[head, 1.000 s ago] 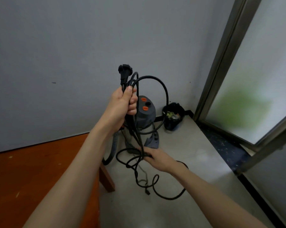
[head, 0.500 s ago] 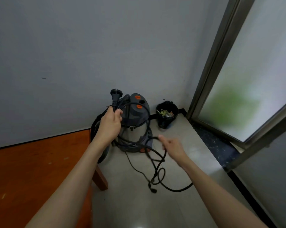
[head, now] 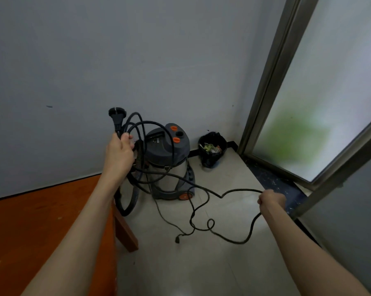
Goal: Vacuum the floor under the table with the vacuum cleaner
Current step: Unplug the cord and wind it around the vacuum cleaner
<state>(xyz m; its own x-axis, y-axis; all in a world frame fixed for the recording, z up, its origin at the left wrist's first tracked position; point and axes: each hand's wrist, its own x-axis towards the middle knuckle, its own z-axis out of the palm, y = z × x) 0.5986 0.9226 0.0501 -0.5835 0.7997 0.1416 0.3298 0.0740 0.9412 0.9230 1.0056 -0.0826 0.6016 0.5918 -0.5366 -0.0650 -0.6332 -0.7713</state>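
Between the two hands I see the black power cord stretched across the pale floor. Left hand: fingers curled tight round a bundle of cord loops, thumb tip pressed on the strands; the plug sticks up just above the knuckles. Right hand: fingers closed into a fist round the cord, out to the right and lower than the left; the cord enters at the thumb side and drops away below the fist in a long slack curve that lies on the floor. Its loose tangle lies below and between both fists.

Vacuum cleaner: grey canister with orange buttons, upright on the floor against the wall, just right of the left fingers and partly behind the held loops. Its ribbed hose hangs below the left wrist beside the table leg. Orange-brown table sits under the left forearm.

I note a black bin with scraps in the corner, beyond the vacuum cleaner. Frosted door stands above the right fist.
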